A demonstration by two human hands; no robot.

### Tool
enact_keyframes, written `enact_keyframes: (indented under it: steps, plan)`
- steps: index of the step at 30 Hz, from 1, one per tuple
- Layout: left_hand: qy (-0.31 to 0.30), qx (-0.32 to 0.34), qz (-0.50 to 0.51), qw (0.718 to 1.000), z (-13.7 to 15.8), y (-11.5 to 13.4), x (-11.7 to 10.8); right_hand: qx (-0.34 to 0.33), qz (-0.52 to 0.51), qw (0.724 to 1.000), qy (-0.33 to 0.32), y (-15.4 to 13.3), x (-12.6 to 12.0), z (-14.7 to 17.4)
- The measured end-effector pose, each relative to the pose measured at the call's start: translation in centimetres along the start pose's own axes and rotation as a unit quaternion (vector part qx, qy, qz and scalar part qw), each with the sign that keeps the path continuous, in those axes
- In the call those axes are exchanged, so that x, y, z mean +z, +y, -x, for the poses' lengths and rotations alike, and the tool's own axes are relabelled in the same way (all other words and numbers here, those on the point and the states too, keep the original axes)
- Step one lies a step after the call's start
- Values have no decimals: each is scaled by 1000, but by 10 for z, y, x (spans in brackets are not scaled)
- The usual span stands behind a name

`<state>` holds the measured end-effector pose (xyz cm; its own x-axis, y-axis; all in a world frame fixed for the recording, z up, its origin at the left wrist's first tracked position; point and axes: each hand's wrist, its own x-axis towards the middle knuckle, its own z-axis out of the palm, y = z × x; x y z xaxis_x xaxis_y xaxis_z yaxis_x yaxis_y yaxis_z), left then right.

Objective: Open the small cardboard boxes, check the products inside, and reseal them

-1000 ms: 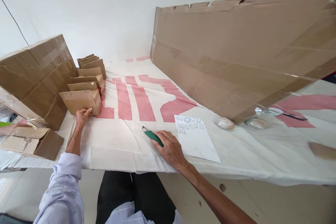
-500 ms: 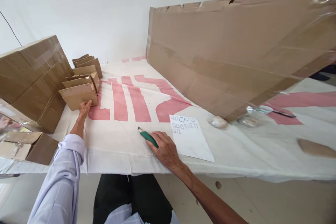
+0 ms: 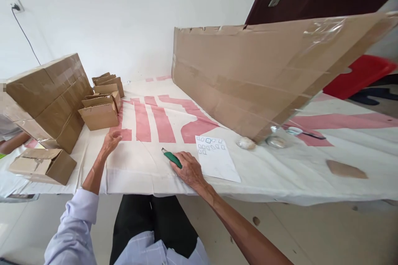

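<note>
My right hand point(image 3: 188, 170) rests on the cloth, closed around a green utility knife point(image 3: 172, 158) with its tip pointing away to the left. Just right of that hand lies a white sheet of paper point(image 3: 219, 165) with several small shapes drawn on it. My left hand point(image 3: 111, 143) is held over the cloth with nothing in it, its fingers loosely apart. Slightly beyond it stands the nearest small open cardboard box point(image 3: 100, 116), not touched by the hand. More open cardboard boxes point(image 3: 107, 88) are lined up behind that one.
A large cardboard panel point(image 3: 248, 74) stands on the right. Stacked taped cartons point(image 3: 49, 95) and a small box point(image 3: 57, 168) are at left. Clear tape rolls point(image 3: 276, 141), a dark-handled tool point(image 3: 312, 135) and a cardboard scrap point(image 3: 346, 169) lie right. Another person's arm point(image 3: 14, 144) shows at far left.
My left hand has let go of the nearest small cardboard box and moved right and toward me. My right hand still holds the knife in about the same place. The camera view has shifted.
</note>
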<state>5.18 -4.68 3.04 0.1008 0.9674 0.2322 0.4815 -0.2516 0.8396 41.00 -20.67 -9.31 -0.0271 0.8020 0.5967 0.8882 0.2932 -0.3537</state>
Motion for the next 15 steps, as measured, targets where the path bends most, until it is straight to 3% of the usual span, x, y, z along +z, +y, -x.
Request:
enact_keyframes:
  steps: [7, 15]
  plan:
    - [-27, 12, -26, 999, 117, 12, 12, -12, 0, 1000, 14, 6, 1, 10]
    - [90, -8, -86, 992, 225, 13, -36, -15, -2, 1000, 11, 15, 4, 21]
